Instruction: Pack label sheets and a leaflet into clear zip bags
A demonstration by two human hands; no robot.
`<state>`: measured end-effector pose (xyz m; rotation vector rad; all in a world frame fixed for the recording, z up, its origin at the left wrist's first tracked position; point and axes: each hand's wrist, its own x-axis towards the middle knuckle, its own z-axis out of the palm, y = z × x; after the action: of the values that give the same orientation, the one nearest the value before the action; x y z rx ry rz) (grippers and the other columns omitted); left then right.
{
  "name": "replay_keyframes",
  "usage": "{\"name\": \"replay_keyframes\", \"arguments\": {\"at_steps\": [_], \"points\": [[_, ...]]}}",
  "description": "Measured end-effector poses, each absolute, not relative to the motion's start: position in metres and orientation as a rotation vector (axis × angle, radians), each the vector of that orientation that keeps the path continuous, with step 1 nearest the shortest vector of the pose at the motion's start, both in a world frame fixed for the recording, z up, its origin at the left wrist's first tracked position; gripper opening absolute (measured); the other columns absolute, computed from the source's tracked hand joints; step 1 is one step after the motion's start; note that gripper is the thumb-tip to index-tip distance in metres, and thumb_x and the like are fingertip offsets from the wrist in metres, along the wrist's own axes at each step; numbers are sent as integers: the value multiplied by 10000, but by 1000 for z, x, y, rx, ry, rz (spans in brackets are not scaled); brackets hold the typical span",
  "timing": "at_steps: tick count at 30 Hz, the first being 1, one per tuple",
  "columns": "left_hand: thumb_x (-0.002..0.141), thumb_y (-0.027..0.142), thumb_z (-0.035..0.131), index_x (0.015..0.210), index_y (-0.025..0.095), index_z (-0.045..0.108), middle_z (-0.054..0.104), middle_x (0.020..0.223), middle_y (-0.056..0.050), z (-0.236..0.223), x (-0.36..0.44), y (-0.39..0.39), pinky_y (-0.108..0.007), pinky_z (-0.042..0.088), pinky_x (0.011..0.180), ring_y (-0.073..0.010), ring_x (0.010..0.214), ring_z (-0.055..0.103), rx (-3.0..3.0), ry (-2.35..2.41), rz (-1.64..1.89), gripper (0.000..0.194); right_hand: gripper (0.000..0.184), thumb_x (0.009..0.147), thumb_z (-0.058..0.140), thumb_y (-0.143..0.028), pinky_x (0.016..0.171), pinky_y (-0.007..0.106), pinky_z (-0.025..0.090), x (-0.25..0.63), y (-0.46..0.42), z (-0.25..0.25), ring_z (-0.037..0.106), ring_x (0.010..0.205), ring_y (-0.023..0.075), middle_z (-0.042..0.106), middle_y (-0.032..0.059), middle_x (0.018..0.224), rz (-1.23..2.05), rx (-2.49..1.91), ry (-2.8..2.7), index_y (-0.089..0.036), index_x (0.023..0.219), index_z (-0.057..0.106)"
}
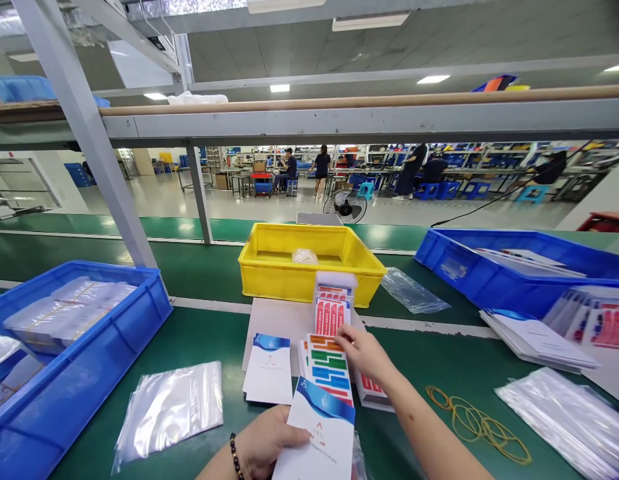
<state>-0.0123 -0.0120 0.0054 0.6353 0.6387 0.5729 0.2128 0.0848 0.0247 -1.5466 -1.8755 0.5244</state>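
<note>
My left hand (269, 433), with a dark bead bracelet at the wrist, grips a white booklet (322, 433) with a blue wave across its top. My right hand (366, 357) pinches the upper edge of a sheet of coloured labels (329, 367) in orange, green, blue and red, whose lower end is hidden behind the booklet. Just beyond it stands a stack of red label sheets (332, 315). Left of the label sheet lies a pile of similar white and blue booklets (269, 370). More red-printed sheets (374, 393) lie partly under my right forearm.
A yellow bin (279, 280) stands behind the stacks. Blue bins (114, 347) flank both sides. Clear plastic bags (174, 407) lie at left, more bags (564, 413) at right beside yellow rubber bands (479, 420). A slanted post (104, 160) rises at left. Several people work far behind.
</note>
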Motion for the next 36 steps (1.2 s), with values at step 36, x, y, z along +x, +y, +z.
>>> {"name": "replay_keyframes", "arguments": {"at_steps": [36], "points": [[684, 340, 688, 891, 83, 571, 713, 795, -134, 14, 2, -13, -358, 516, 732, -272, 759, 677, 459, 896, 656, 350, 428, 809, 477, -504, 625, 319, 374, 233, 32, 16, 570, 773, 264, 602, 138, 825, -338, -2300, -1902, -101, 809, 622]]}}
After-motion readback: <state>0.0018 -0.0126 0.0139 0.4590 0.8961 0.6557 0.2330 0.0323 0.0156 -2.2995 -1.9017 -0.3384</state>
